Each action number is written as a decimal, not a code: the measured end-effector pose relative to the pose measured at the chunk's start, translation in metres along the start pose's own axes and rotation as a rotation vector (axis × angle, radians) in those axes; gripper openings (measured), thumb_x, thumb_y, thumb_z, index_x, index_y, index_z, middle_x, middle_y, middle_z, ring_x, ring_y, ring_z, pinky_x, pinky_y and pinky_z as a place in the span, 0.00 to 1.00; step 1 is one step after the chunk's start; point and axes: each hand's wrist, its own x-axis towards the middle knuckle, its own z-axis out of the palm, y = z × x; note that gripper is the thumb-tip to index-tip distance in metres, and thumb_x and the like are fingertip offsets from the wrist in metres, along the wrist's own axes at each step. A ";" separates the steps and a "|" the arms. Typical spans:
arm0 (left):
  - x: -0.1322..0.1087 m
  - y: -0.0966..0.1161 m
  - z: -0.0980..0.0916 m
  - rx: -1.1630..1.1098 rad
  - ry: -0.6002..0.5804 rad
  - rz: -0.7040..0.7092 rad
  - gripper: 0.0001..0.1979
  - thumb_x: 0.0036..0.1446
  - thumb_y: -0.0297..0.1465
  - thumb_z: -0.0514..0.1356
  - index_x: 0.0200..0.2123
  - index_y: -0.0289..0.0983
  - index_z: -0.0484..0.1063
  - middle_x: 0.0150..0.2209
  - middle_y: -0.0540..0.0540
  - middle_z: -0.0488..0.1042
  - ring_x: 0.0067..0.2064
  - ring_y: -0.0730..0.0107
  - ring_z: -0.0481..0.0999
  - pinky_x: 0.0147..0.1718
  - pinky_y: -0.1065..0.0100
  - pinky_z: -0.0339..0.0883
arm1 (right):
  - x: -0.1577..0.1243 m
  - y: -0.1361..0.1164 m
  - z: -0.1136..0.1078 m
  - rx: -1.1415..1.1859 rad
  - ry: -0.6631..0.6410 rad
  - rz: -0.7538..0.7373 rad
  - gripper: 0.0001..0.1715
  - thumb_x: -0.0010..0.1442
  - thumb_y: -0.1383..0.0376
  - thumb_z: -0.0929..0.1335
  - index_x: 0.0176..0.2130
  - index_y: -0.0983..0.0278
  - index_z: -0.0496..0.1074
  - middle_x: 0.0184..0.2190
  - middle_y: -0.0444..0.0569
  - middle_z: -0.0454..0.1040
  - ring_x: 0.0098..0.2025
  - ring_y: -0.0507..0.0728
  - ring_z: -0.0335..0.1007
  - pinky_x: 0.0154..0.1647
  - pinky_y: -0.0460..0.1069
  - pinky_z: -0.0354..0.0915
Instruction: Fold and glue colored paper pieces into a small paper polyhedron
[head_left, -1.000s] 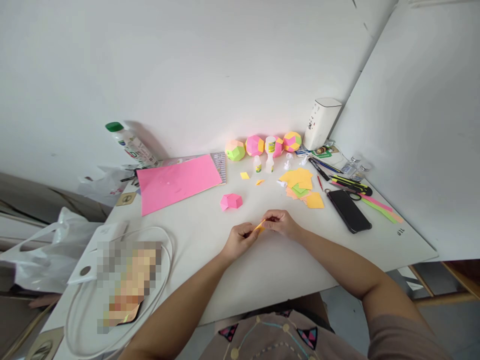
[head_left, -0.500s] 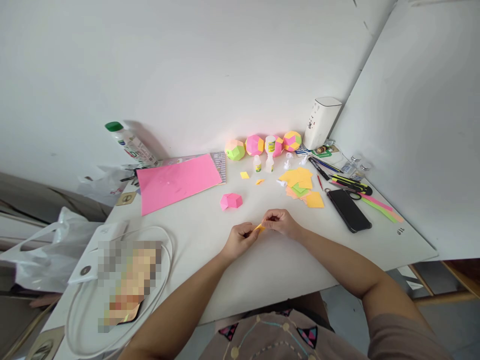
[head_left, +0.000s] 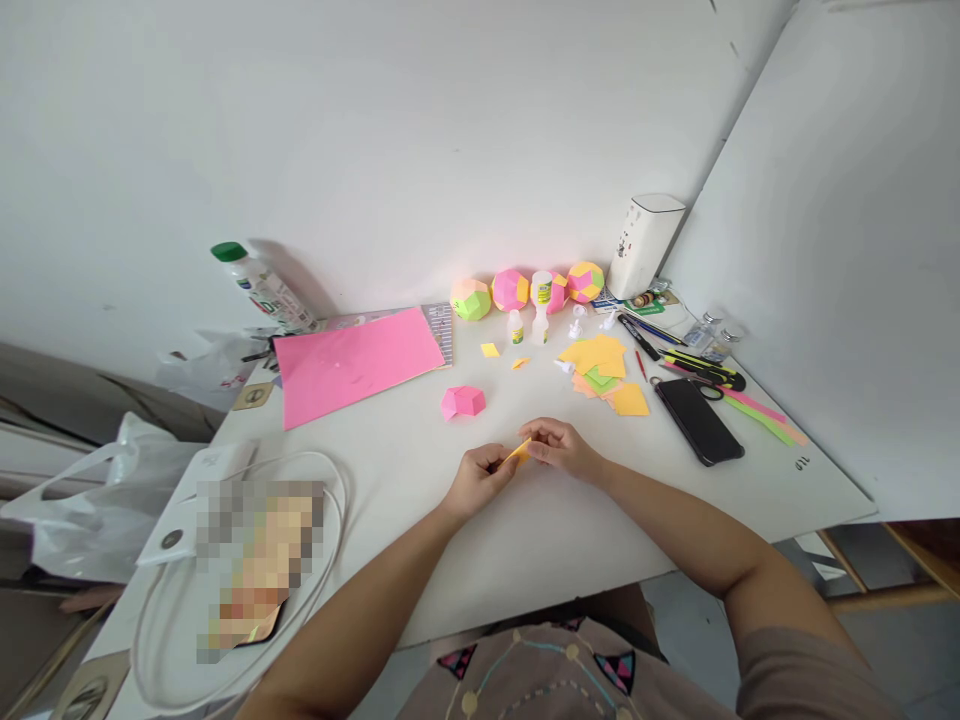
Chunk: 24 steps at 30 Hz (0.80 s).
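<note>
A small yellow-orange paper piece (head_left: pixel 520 451) is pinched between both my hands above the white table. My left hand (head_left: pixel 480 478) grips its lower left end, thumb on the near side. The fingers of my right hand (head_left: pixel 561 448) close on its upper right end. Beyond my hands lies a folded pink paper shape (head_left: pixel 463 402). Two small yellow pieces, one flat (head_left: pixel 490 350) and one folded (head_left: pixel 520 363), rest farther back. To the right is a loose stack of yellow, green and peach paper squares (head_left: pixel 600 362).
Small glue bottles (head_left: pixel 515 328) stand before several coloured paper balls (head_left: pixel 511 290). A black phone (head_left: pixel 697 420), cutters (head_left: pixel 701 368) and pens lie right. A pink sheet (head_left: pixel 356 365) and looped white cable (head_left: pixel 341 520) are left.
The yellow-orange paper piece has turned slightly between my fingers and shows more of its face. My right fingertips have shifted a little on it.
</note>
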 end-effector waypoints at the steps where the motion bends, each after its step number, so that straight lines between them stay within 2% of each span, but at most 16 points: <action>1: 0.000 0.000 0.000 -0.006 0.002 -0.001 0.13 0.53 0.39 0.60 0.25 0.35 0.72 0.21 0.53 0.62 0.23 0.78 0.56 0.22 0.71 0.53 | 0.000 0.000 0.001 -0.018 0.006 -0.004 0.17 0.54 0.54 0.71 0.35 0.65 0.74 0.23 0.42 0.66 0.23 0.48 0.58 0.24 0.45 0.56; 4: 0.000 0.000 0.000 -0.042 0.011 -0.014 0.12 0.53 0.39 0.61 0.27 0.35 0.73 0.22 0.53 0.63 0.23 0.78 0.57 0.23 0.72 0.53 | 0.001 0.001 0.001 -0.052 0.055 -0.004 0.15 0.53 0.55 0.71 0.31 0.65 0.73 0.20 0.41 0.65 0.21 0.48 0.57 0.22 0.46 0.56; 9: 0.001 -0.004 -0.001 -0.189 0.029 -0.072 0.14 0.52 0.42 0.62 0.30 0.36 0.71 0.24 0.53 0.65 0.24 0.78 0.59 0.23 0.73 0.54 | 0.001 0.002 -0.001 -0.017 0.121 0.012 0.14 0.55 0.55 0.70 0.32 0.65 0.72 0.19 0.41 0.66 0.21 0.49 0.62 0.24 0.46 0.60; 18: 0.003 -0.003 -0.002 -0.276 0.030 -0.116 0.16 0.51 0.44 0.63 0.29 0.35 0.71 0.26 0.49 0.71 0.29 0.74 0.67 0.27 0.71 0.60 | 0.001 0.001 0.001 -0.044 0.068 0.034 0.14 0.53 0.57 0.71 0.33 0.65 0.71 0.24 0.42 0.70 0.23 0.48 0.66 0.25 0.45 0.63; 24: 0.003 0.002 -0.002 -0.273 0.054 -0.090 0.18 0.49 0.46 0.64 0.28 0.35 0.72 0.27 0.48 0.73 0.30 0.72 0.69 0.29 0.70 0.63 | 0.002 0.004 0.002 -0.062 0.075 0.019 0.15 0.53 0.55 0.71 0.33 0.65 0.72 0.22 0.42 0.70 0.23 0.50 0.67 0.25 0.46 0.64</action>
